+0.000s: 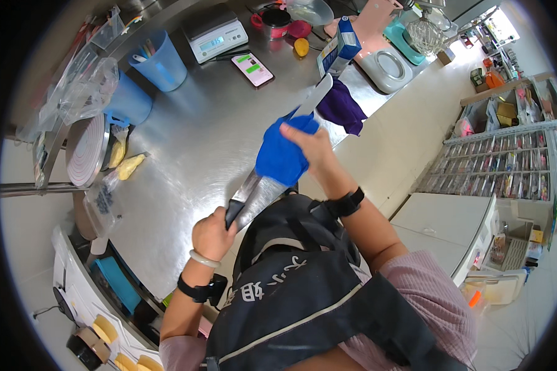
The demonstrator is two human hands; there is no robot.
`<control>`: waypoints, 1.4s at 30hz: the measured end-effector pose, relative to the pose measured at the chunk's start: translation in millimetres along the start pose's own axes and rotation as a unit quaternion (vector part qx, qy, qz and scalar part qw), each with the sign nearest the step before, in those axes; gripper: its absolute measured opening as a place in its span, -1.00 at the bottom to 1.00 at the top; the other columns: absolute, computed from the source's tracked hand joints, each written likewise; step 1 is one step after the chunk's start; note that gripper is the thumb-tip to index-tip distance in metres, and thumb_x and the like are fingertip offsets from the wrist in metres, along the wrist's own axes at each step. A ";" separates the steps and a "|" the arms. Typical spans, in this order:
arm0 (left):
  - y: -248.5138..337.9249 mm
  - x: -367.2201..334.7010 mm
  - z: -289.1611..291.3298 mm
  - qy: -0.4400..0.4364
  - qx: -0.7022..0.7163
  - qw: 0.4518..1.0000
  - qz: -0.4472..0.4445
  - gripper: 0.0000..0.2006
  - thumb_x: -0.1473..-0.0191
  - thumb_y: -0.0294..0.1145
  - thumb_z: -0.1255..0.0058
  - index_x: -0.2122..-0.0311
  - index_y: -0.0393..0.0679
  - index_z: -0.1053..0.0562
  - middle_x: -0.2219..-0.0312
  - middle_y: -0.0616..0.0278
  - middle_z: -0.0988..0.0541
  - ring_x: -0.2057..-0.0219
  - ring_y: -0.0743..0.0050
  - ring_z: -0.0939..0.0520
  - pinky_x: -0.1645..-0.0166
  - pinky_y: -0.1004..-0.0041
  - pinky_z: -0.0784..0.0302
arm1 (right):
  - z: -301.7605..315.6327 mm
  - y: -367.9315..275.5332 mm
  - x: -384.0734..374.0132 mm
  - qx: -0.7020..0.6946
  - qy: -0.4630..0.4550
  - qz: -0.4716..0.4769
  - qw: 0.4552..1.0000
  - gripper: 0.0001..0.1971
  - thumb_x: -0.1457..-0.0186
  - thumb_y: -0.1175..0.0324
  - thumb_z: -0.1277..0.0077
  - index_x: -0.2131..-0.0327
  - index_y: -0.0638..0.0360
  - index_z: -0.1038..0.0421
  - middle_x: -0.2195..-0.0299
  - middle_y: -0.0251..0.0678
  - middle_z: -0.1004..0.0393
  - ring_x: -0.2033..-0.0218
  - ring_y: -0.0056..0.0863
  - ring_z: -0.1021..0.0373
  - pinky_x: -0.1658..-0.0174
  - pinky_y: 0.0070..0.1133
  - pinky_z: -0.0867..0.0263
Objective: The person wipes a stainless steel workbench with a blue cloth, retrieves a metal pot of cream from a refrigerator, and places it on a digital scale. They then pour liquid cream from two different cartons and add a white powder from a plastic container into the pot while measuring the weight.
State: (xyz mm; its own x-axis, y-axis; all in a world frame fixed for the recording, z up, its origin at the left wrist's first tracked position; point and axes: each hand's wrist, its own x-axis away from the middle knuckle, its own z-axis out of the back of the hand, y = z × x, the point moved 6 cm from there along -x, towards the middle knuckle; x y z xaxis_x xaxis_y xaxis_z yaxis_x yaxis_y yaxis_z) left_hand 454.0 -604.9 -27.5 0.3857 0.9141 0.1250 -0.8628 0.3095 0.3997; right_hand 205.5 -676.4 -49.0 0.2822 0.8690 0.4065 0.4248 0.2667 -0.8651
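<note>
My left hand (pixel 213 235) is closed round the black handle of a long icing spatula (pixel 249 187). The blade slants up and to the right over the metal table, and its rounded tip comes out beyond a blue cloth (pixel 281 154). With thumb and fingers, my right hand (pixel 311 143) presses this cloth round the middle of the blade; the cloth hides that stretch of metal. Just beyond the blade tip, a crumpled purple cloth (pixel 341 108) lies at the table's edge.
On the steel table (pixel 185 142) are a kitchen scale (pixel 216 42), a phone (pixel 252 68), a blue-and-white carton (pixel 340 48), a pink stand mixer (pixel 377 46) and blue jugs (pixel 161 65). Piping bags (pixel 130 166) and a turntable (pixel 86 150) lie at left. Drawer shelves (pixel 492 164) stand at right.
</note>
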 end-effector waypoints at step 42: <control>-58.5 -267.0 -75.3 0.080 0.006 0.969 0.233 0.07 0.58 -0.23 -0.20 -0.11 -0.34 0.13 0.11 -0.14 -0.20 0.06 -0.14 -0.21 -0.07 0.18 -0.12 | -75.8 1.9 -359.4 0.704 -0.045 0.324 0.630 -0.60 -0.05 0.12 0.22 0.00 -0.16 -0.24 -0.13 -0.44 -0.03 -0.08 -0.33 0.02 -0.02 -0.13 0.17</control>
State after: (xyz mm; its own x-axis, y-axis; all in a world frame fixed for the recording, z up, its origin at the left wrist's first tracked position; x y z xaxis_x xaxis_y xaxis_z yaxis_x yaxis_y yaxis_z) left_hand 376.8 -847.4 -152.6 -0.1007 0.9832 0.1524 -0.9268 -0.1484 0.3450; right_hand 170.1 -1019.9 -174.4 -0.0739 0.9887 -0.1301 -0.9568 -0.1071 -0.2702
